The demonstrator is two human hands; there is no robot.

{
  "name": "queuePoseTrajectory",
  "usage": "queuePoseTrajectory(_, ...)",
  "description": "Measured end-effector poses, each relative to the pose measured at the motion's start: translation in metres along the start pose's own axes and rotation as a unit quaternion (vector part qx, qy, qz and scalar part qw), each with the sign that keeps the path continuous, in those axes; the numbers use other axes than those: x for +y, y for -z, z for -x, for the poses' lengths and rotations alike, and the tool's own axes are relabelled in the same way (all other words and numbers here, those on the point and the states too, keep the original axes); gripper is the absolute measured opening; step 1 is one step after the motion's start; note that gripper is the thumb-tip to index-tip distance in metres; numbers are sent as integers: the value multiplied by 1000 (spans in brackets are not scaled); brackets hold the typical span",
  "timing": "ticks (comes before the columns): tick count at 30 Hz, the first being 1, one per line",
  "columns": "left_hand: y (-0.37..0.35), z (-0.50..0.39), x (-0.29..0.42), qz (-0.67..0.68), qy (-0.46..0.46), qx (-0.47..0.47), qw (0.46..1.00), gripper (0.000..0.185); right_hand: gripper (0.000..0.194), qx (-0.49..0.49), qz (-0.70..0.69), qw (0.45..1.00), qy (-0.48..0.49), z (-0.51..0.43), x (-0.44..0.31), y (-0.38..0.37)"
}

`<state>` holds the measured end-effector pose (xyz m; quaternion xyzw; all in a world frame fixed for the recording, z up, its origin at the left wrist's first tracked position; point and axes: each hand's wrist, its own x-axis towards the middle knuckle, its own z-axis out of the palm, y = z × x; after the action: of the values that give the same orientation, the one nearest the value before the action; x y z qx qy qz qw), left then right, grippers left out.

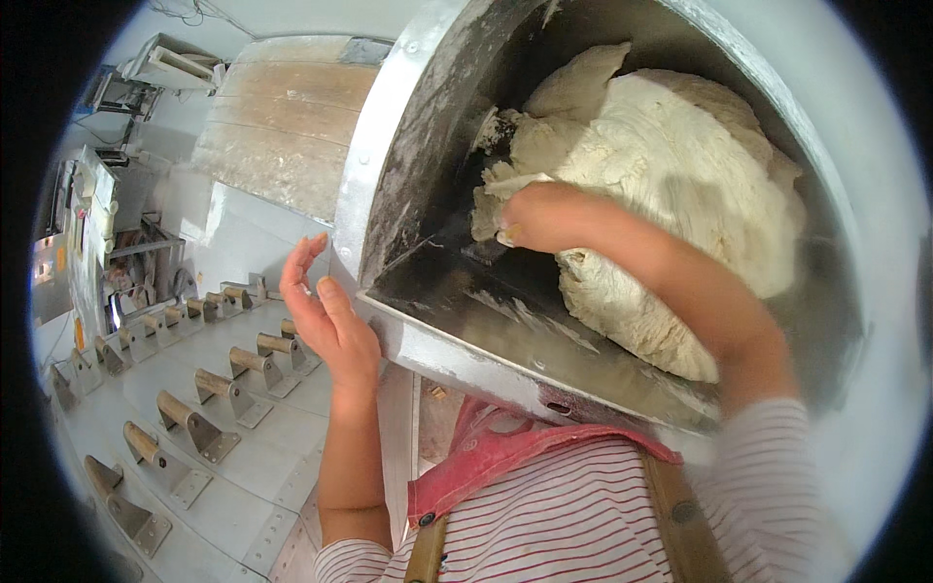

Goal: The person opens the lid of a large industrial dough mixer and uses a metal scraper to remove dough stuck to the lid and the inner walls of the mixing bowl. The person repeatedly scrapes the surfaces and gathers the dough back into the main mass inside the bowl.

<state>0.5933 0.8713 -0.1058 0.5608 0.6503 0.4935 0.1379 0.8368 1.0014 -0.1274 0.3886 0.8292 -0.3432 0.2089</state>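
A large mass of pale dough (685,175) lies in a deep metal hopper (430,124), with a ragged torn edge on its left side. My right hand (547,215) reaches over the dough and is curled closed at this ragged edge, gripping some of it. Its fingertips are partly hidden. Outside the hopper, near its left corner, my left hand (339,321) is raised with fingers apart and holds nothing. Light flour or dough residue marks the hopper's inner walls and its front rim (452,357).
A floured wooden board (284,109) is beyond the hopper's left side. Metal panels (240,452) carrying several bracketed bars (189,426) stretch along the lower left. Cluttered equipment (138,255) stands at far left. A red apron (510,455) hangs against the hopper's front.
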Motion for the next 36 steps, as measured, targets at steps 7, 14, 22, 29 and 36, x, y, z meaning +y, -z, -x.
queuePoseTrajectory(7, 1, -1, 0, 10, 9, 3, 1000, 38, 22, -45, -65, 991, 107, 39, -22, 17)
queuePoseTrajectory(14, 0, -1, -1, -14, 6, -5, 1000, 38, 21, 20, 3, 1000, -5, 37, 4, -16)
queuePoseTrajectory(22, -3, -2, -2, -2, 0, -5, 1000, 38, 19, -10, -29, 999, -8, 35, 5, -70)
queuePoseTrajectory(29, 0, -1, -2, -26, 13, -2, 1000, 40, 18, -9, 6, 1000, -16, 83, 25, -36)
queuePoseTrajectory(36, -6, -2, -3, -5, 21, -1, 1000, 40, 20, 5, -84, 996, 17, 86, 21, -79)
